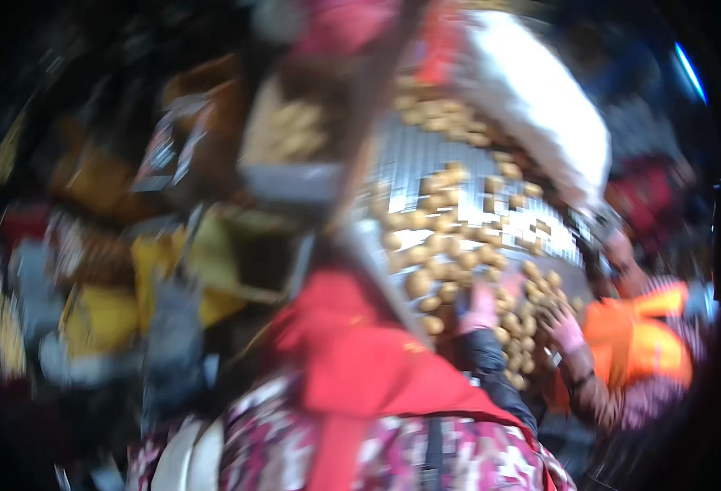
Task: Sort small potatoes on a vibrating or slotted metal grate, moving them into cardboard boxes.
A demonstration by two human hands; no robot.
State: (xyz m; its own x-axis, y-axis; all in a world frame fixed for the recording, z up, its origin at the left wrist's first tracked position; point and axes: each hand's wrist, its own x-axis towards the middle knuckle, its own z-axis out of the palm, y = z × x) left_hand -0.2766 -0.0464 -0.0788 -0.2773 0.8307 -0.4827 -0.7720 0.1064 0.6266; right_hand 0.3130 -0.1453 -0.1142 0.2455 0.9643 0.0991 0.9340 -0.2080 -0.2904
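Observation:
Motion blur softens the whole view. My right hand [480,309], in a pink glove below a dark sleeve, reaches in among potatoes [449,251] on a metal roller conveyor [412,153]. Whether its fingers hold a potato cannot be made out. On the left, my left arm stretches out in a grey-blue sleeve, and my left hand [173,279] is a smear beside a yellow sack [152,264] and an open yellow-green container [216,251]. Its fingers are too blurred to read. My red apron [360,368] fills the lower middle.
A co-worker in an orange vest [630,337] stands at the right, a pink-gloved hand [563,328] at the potatoes. A large white sack [532,92] lies along the conveyor's far side. Left of the conveyor's side rail [379,264], a pale box [293,178] holds potatoes.

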